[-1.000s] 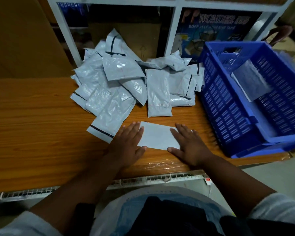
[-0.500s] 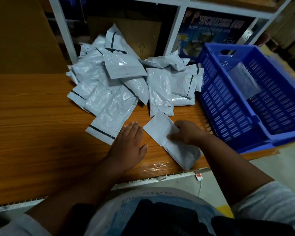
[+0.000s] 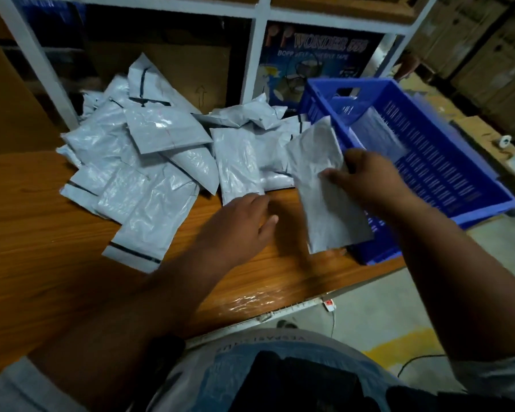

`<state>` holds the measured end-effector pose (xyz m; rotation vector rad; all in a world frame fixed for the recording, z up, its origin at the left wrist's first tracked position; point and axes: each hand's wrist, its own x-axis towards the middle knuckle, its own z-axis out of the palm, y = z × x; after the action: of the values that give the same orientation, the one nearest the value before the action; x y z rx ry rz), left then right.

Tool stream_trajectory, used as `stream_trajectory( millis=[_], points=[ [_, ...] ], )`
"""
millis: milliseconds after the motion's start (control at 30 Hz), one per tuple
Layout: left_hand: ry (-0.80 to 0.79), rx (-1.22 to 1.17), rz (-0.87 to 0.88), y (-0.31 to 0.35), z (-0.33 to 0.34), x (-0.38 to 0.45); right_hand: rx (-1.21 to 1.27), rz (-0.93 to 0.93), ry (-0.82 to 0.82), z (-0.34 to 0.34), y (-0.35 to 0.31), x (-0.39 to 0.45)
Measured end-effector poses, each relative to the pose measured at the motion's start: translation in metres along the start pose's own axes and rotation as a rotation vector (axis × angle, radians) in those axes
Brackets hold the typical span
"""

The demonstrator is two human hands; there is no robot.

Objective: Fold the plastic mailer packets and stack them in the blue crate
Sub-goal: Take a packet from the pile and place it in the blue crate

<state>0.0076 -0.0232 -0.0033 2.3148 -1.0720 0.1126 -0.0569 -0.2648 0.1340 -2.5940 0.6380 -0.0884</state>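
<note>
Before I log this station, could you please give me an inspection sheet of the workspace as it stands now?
Surface: wooden table, a glossy film patch at its near edge.
Job's things: loose pile of grey mailers at the back of the table; one folded mailer held up beside the blue crate; at least one mailer seems to lie inside the crate.
Clutter: nothing seen.
Grippers: right hand pinches the folded mailer; left hand is open, fingers reaching toward the pile.
Cables: a white power strip at the table edge; a dark cable on the floor.
Surroundings: white shelf frame, a tape box, stacked cartons.
</note>
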Motion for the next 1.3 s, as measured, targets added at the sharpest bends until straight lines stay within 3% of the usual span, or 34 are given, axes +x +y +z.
stream_trajectory(
  millis=[200,533,633,700,800,1000,1133,1233,1300],
  points=[
    [0.027,-0.042,0.078,0.087,0.009,0.095,-0.035,-0.012,0.119,-0.082,0.061,0.043],
    [0.003,0.198,0.106,0.153,0.059,0.251,-0.184,-0.032,0.117,-0.143,0.179,0.158],
    [-0.143,0.404,0.023,0.152,0.076,0.268,-0.331,-0.101,0.088,-0.138,0.196,0.206],
    [-0.183,0.376,-0.015,0.146,0.084,0.269,-0.429,-0.168,0.054,-0.126,0.199,0.235],
    [-0.124,0.209,-0.052,0.135,0.096,0.266,-0.539,-0.224,-0.048,-0.101,0.197,0.271],
    [-0.062,0.244,0.005,0.129,0.103,0.258,-0.668,-0.219,-0.152,-0.058,0.204,0.315],
    [-0.077,0.271,-0.003,0.135,0.102,0.261,-0.741,-0.222,-0.044,-0.053,0.219,0.322],
    [-0.056,0.266,0.019,0.133,0.104,0.261,-0.831,-0.402,0.086,-0.045,0.221,0.321],
    [-0.046,0.273,0.024,0.13,0.105,0.26,-1.021,-0.597,0.061,-0.036,0.22,0.317]
  ],
)
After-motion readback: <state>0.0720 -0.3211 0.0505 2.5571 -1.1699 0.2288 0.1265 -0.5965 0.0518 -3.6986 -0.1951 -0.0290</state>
